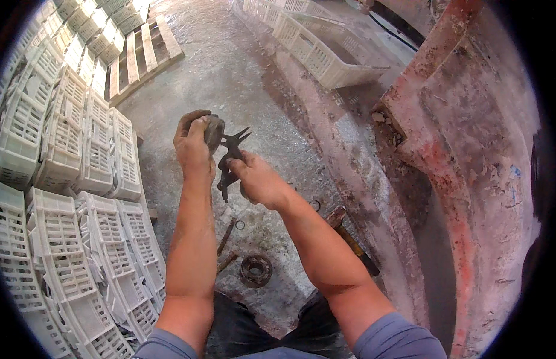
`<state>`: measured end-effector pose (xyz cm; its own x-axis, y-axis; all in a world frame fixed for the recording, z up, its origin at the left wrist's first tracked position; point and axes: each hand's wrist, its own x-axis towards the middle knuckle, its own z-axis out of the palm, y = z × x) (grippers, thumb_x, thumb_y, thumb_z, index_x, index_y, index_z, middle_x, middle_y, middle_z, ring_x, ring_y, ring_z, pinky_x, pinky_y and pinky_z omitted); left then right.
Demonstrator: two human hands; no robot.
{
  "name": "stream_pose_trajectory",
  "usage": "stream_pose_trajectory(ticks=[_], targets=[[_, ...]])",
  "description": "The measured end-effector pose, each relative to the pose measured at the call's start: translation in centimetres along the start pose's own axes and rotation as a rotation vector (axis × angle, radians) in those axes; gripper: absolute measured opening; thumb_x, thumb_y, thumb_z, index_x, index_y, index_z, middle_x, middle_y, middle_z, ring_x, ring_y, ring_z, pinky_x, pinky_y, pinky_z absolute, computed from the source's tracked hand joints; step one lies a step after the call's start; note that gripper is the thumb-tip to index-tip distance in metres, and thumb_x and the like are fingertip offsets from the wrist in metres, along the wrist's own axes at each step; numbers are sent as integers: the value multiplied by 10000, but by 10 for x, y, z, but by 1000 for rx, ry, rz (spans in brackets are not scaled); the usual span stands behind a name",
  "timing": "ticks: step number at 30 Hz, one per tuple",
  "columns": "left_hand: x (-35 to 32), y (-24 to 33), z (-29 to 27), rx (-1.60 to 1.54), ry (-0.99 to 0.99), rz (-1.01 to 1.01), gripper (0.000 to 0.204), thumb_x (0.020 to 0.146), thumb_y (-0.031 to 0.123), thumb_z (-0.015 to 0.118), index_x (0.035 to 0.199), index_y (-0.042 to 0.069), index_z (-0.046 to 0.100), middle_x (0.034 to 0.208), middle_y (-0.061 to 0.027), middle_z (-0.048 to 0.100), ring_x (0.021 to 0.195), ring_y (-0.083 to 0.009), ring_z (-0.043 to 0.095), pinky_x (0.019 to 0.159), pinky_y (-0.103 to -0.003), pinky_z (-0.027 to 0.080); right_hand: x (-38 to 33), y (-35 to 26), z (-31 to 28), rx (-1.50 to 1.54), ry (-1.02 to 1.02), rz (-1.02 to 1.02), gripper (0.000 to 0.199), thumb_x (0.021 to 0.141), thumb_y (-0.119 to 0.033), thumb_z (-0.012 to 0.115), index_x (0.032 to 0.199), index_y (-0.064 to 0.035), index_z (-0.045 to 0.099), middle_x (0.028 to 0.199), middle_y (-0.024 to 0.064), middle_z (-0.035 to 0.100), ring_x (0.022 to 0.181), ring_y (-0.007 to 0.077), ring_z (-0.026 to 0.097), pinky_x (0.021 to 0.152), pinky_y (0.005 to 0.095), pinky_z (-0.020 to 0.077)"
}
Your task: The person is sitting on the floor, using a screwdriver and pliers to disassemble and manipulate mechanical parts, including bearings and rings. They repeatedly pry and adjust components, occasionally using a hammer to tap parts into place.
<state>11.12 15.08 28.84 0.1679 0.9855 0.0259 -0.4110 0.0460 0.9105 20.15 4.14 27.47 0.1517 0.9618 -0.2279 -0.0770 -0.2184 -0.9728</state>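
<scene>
My left hand [194, 140] grips a dark, greasy round metal part [214, 133], fingers curled over its top and its face turned to the right. My right hand [260, 182] is closed on black pointed-jaw pliers [232, 143], whose tips spread apart up and to the right. The pliers are right beside the round part; I cannot tell whether they touch it. Below my hands, a bearing [256, 271] lies flat on the floor. A thin ring [239, 225] lies near it, beside a rusty rod [226, 237]. To the right lies a hammer [352, 242] with a yellow and black handle.
Stacked white plastic crates [62, 251] fill the left side, close to my left arm. A wooden pallet [140, 57] lies at the far left. Another white crate [326, 54] sits at the far right. A large, dusty machine body [457, 155] with reddish paint rises on the right.
</scene>
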Motion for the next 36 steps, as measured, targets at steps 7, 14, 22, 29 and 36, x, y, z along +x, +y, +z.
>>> stream_pose_trajectory(ticks=[7,14,22,29,36], targets=[[-6,5,4,36,-18,85,168,863,61,575,1007,-2,634,886,-62,631,783,-132,611,703,-265,515,-7,-13,3,8,13,-3,268,981,-223,467,1098,-11,581,758,40,609,451,76,435,397,272,342],[-4,3,1,94,-32,103,166,867,76,577,1005,4,633,894,-47,627,797,-124,599,719,-260,501,-10,-17,4,28,12,18,309,951,-209,464,1053,57,585,861,119,628,807,190,543,778,350,465],[-2,4,-2,215,-44,167,153,866,92,571,969,7,645,902,-44,627,808,-115,578,730,-261,492,-9,-16,8,63,8,-19,309,944,-202,460,1058,58,583,780,86,587,710,160,514,663,341,456],[-5,7,0,243,-65,186,165,864,83,561,979,1,646,881,-49,631,800,-119,583,714,-259,493,1,0,11,-9,109,-87,312,982,-234,439,1098,18,580,800,96,648,443,125,494,390,282,376],[-2,14,0,95,-28,102,178,862,74,542,986,-10,637,890,-79,633,768,-155,612,685,-271,516,-7,-14,3,119,-89,15,329,988,-247,441,1095,29,584,836,107,639,489,157,568,386,293,413]])
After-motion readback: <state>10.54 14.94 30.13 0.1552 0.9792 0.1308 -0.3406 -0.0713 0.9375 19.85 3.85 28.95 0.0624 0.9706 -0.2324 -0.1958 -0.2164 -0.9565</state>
